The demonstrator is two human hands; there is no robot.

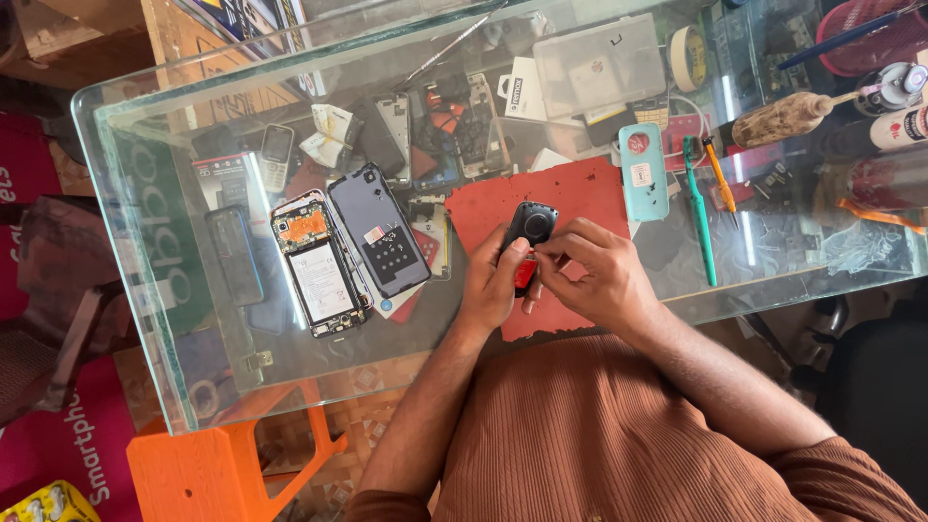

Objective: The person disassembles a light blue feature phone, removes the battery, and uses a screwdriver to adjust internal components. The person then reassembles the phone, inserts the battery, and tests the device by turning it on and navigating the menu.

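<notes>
Centrally, above a red mat point(565, 198) on the glass table point(145, 242): one small black phone point(528, 232), clamped in the left hand point(493, 285); right hand point(599, 271) fingertips pinched at its lower edge. Left of it lay an opened smartphone point(319, 266) and its dark back cover point(379, 232), side by side.

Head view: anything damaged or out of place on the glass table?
Yes. An opened phone lies left of the hands with its insides bared, its dark back cover loose beside it. The red mat has a ragged near edge.
</notes>
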